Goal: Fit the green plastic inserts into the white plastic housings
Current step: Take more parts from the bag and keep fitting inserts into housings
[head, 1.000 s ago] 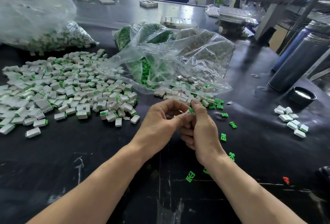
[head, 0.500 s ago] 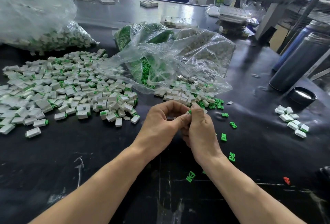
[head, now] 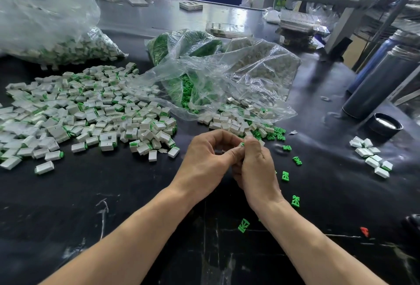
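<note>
**A hidden fit, easy to get wrong**

Both hands meet just in front of the clear plastic bag (head: pixel 227 85). The left hand (head: pixel 204 162) has its fingers curled, thumb and forefinger pressed against the tips of the right hand (head: pixel 256 171), whose fingers pinch a green insert (head: pixel 242 144); only a sliver of green shows. The white housing it should enter is hidden between the palms (I cannot tell how far it is seated).

Judged from here, the risks are a skewed push jamming the insert, or a slip dropping it among the loose inserts (head: pixel 285 175) right of the hands. A half-seated part could also land unnoticed in the finished pile (head: pixel 91 116), left of the bag.
</note>
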A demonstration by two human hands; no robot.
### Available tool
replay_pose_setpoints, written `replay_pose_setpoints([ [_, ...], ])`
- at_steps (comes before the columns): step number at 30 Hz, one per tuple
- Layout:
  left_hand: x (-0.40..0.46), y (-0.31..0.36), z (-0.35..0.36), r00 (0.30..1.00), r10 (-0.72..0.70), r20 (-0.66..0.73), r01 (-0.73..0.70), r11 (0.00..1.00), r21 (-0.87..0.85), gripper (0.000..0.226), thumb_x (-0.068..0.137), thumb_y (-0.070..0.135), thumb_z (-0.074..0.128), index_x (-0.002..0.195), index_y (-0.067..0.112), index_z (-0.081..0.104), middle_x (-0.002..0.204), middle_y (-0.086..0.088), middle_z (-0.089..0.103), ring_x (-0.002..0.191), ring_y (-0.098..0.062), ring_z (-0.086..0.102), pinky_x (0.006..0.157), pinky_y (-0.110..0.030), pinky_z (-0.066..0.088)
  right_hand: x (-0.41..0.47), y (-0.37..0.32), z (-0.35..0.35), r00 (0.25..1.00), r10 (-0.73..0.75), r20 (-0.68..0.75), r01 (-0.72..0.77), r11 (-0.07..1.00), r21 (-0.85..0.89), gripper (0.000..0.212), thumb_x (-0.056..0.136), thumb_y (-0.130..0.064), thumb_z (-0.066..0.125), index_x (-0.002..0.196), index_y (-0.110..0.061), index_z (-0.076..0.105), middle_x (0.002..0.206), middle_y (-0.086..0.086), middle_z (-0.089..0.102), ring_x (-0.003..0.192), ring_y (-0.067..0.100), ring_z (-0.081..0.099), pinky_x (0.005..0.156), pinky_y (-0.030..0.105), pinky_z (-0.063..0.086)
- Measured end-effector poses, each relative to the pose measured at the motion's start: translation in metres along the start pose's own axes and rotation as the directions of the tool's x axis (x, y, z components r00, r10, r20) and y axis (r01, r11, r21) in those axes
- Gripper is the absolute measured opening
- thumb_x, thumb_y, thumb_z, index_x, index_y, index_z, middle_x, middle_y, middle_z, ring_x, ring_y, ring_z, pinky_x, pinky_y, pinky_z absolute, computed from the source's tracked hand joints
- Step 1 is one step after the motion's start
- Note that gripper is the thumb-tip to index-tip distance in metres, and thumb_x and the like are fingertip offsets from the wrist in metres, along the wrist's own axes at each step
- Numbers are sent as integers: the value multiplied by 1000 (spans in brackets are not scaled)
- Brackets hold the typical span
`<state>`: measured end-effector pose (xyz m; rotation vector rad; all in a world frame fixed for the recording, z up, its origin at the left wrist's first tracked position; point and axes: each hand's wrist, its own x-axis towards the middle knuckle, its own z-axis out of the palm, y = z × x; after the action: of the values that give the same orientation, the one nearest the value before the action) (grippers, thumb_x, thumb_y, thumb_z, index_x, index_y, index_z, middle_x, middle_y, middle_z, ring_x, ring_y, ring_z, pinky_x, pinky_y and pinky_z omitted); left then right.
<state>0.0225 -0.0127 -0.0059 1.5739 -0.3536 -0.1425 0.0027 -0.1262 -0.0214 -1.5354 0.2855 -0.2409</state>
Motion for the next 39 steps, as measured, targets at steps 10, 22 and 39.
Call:
replay_pose_setpoints([
  [10, 3, 3, -9, 996, 33, -78, -24, 993, 120, 9, 86, 19, 82, 87, 20, 73, 80, 1, 76, 72, -8, 69, 68, -19, 54, -2, -1, -10, 999, -40, 18, 42, 996, -74, 69, 109, -58, 32, 63, -21, 69, 51, 0, 52, 42, 15, 45, 40, 26, 32],
  [22, 17, 19, -74, 911, 242, -334, 167, 522, 836, 4, 88, 30, 78, 92, 28, 79, 90, 4, 74, 89, -21, 67, 88, -41, 52, 14, -17, -47, 971, -218, -103, 113, 788, -605, 27, 102, -40, 59, 84, -23, 69, 74, -8, 68, 75, 11, 63, 69, 32, 48],
  [39, 23, 10, -88, 886, 185, -426, 357, 316, 879, 11, 93, 31, 71, 103, 31, 77, 104, -4, 61, 108, -32, 53, 95, -45, 37, 18, -18, -52, 985, -156, -68, 48, 639, -768, 7, 93, -38, 73, 91, -34, 78, 79, -21, 67, 87, 12, 66, 82, 34, 55],
])
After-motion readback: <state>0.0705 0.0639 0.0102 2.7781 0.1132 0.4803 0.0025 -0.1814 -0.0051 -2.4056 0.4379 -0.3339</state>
